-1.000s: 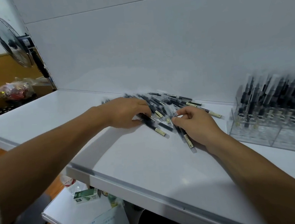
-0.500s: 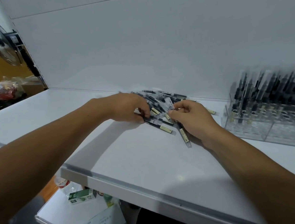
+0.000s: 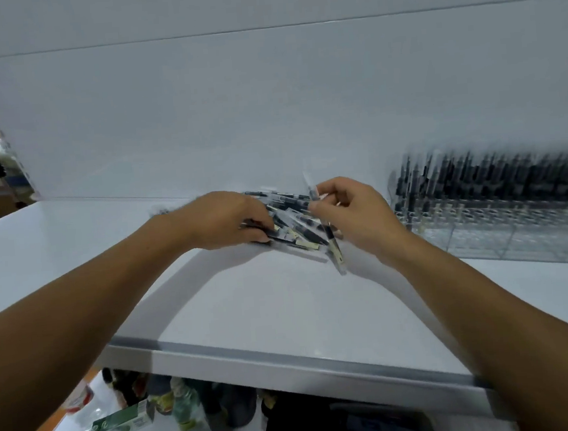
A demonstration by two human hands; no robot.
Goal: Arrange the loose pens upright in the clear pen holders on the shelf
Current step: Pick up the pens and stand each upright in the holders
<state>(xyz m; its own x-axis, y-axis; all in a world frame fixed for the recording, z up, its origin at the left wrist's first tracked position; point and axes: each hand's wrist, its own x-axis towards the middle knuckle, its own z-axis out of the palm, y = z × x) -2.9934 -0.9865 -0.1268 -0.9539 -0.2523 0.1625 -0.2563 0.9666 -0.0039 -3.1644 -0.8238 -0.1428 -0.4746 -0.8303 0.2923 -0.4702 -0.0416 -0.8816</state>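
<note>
Though the holders on the right have many pens standing in them, a pile of loose ones lies on the shelf near them, so more work is left. Left hand curls over the pile, gripping some. Right hand pinches one pen, lifted.

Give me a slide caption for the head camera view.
Right hand pinches one pen over the pile of loose pens, left hand rests on the pile, clear pen holder at right.
</note>
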